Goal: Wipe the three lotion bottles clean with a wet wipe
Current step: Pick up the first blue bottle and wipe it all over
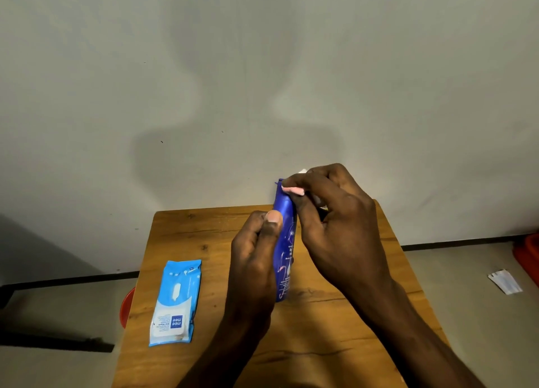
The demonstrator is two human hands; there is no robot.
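My left hand [256, 241] grips the blue lotion bottle [284, 241] upright on the wooden surface [180, 233], while my right hand [329, 212] pinches the wet wipe [293, 190] at its top; I judge the next move is to rub downward.

Blue lotion bottle [285, 247] upright on table; white wet wipe [294, 190] at its top

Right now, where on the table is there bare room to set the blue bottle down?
Bare wood lies between the wipes pack and the left hand, along the table's far edge behind the pack, and right of the right hand. The centre is crowded: both hands hold the blue bottle.
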